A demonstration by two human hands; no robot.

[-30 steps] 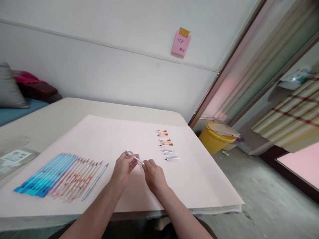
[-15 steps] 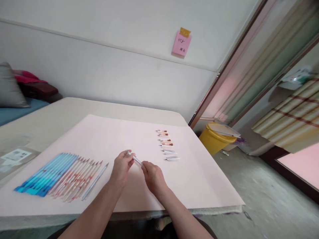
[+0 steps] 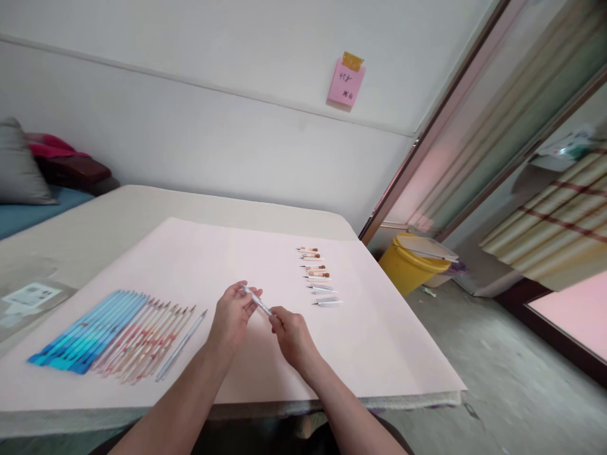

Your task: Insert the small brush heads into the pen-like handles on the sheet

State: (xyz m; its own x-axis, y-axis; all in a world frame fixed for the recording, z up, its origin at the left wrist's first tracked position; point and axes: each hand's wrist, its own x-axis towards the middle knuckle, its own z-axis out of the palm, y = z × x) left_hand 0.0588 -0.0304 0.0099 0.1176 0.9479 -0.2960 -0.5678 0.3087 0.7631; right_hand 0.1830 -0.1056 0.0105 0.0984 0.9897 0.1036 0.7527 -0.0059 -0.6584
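A thin pale pen (image 3: pixel 257 301) is held between both hands above the pink paper sheet (image 3: pixel 208 253). My left hand (image 3: pixel 232 316) curls its fingers round the pen's far part. My right hand (image 3: pixel 290 332) pinches the pen's near end. To the left lies a row of several pens (image 3: pixel 109 335), blue ones at the far left, then pinkish ones, and one pale pen at the right end. To the right lies a column of several small pen tips and caps (image 3: pixel 317 278).
The paper covers a beige table (image 3: pixel 71 227). A clear packet with a printed label (image 3: pixel 28 297) lies at the table's left. A yellow bucket (image 3: pixel 408 262) stands on the floor to the right. A pink note (image 3: pixel 345 83) hangs on the wall. Cushions (image 3: pixel 28 164) lie far left.
Both hands stay on the pen almost in place. The pen has turned slightly between the fingers, and my right hand has shifted a little nearer.
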